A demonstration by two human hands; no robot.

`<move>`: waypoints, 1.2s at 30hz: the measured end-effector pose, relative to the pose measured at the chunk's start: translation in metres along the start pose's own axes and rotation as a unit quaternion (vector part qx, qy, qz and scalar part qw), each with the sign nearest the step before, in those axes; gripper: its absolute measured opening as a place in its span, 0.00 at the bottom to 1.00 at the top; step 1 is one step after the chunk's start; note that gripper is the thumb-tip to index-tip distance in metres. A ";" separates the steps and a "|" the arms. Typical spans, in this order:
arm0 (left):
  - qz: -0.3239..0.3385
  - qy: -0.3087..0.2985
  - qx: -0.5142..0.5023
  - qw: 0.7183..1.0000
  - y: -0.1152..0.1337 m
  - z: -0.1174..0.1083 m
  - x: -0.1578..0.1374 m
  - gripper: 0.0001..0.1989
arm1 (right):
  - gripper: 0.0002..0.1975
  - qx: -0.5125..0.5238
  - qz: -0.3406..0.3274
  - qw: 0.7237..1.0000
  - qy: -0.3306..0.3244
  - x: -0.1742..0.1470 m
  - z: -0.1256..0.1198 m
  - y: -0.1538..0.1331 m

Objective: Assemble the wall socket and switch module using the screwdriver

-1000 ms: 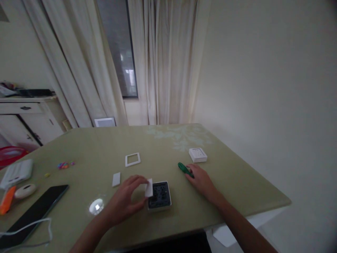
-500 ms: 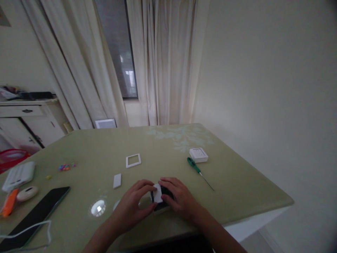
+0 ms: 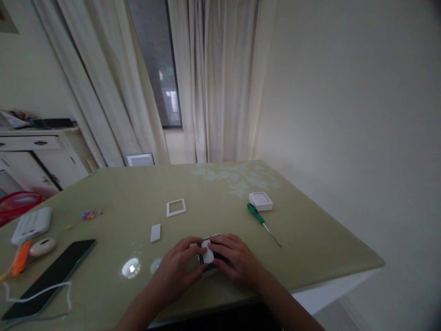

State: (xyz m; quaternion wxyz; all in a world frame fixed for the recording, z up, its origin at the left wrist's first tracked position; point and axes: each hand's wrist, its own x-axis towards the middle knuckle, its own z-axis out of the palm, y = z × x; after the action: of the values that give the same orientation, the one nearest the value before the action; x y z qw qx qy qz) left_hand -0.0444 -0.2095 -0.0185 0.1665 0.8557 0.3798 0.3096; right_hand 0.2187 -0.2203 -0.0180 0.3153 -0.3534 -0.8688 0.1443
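Observation:
Near the table's front edge, my left hand [image 3: 179,265] and my right hand [image 3: 237,259] close around a wall switch [image 3: 206,267] from both sides. Its body looks black with a pale rim, and one white rocker plate [image 3: 207,256] lies over its left part. Fingers of both hands touch that plate, and my right fingers hide much of the switch's right part. A loose white rocker plate [image 3: 155,233] rests to the left of my hands. Farther back lies a white square frame [image 3: 176,208].
On the right a green-handled screwdriver [image 3: 255,213] lies against a white socket [image 3: 261,201]. To the left are a dark phone [image 3: 51,280] with a white cable across it, an orange object [image 3: 22,258], a cream round object [image 3: 43,247], a white case [image 3: 31,226] and small coloured beads [image 3: 90,215].
The view has shifted slightly. My right fingers have moved in a little over the switch, while both hands keep hold of it. The other things on the table lie as before.

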 end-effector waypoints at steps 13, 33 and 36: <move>0.064 0.020 0.099 0.993 0.019 0.002 0.002 0.15 | 0.20 -0.063 -0.048 0.997 0.009 0.000 0.003 0.001; -0.101 -0.020 0.104 0.989 -0.052 -0.030 -0.003 0.24 | 0.34 -0.043 0.060 0.997 -0.023 -0.007 0.004 0.006; -0.179 0.019 0.142 0.973 -0.099 -0.056 -0.007 0.30 | 0.50 0.004 0.119 0.992 -0.051 -0.006 0.004 0.008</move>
State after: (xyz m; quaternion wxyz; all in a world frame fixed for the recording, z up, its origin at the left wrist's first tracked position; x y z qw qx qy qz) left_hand -0.1392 -0.1468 -0.0309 0.0890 0.7826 0.5702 0.2334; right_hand 0.2233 -0.2188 -0.0278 0.2527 -0.4447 -0.8352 0.2022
